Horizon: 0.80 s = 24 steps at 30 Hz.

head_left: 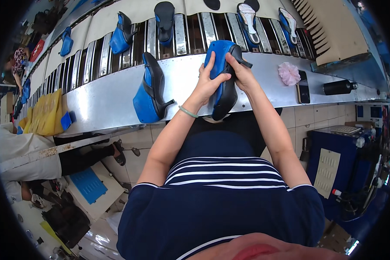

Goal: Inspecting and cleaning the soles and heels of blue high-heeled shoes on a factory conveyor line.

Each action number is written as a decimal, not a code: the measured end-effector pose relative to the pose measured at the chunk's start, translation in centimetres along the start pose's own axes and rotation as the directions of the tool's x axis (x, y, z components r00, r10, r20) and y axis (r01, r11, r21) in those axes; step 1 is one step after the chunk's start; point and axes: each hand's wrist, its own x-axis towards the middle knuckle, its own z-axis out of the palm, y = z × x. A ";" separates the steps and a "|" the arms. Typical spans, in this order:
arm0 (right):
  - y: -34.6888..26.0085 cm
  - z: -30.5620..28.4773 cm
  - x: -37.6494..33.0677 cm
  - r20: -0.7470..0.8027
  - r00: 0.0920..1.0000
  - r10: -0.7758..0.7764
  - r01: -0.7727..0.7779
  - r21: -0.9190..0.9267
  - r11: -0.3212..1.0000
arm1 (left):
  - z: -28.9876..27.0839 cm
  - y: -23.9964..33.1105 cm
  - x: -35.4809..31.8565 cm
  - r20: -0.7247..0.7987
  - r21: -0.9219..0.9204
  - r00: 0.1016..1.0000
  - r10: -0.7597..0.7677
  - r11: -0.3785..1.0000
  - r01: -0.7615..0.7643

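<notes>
In front of me, both hands hold a black heeled shoe on a blue shoe last at the bench's near edge. My left hand wraps its fingers and thumb around the left side of it. Gripping the opposite side near the heel is my right hand, with the thumb along the black part. Another black heeled shoe on a blue last stands on the metal bench just left of my left forearm. The fingers behind the held shoe are partly hidden.
Beyond the bench runs a slatted roller conveyor carrying several shoes on lasts. To the right lie a pink scrunchie, a phone and a black bottle. A yellow plastic sheet hangs at left, near a person in white.
</notes>
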 end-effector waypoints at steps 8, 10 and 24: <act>-0.8 3.7 -3.1 0.255 0.943 -0.212 0.263 -0.183 0.947 | -1.5 3.4 -3.4 -0.054 0.226 0.964 0.259 0.944 -0.241; -0.2 3.7 -3.3 0.209 0.950 -0.234 0.285 -0.258 0.923 | -1.6 2.0 -3.2 -0.053 0.157 0.968 0.245 0.960 -0.234; -7.1 6.2 -3.6 0.536 0.840 -0.082 0.261 -0.267 0.928 | -7.8 11.4 -10.5 -0.103 -0.629 0.992 0.079 0.767 -0.127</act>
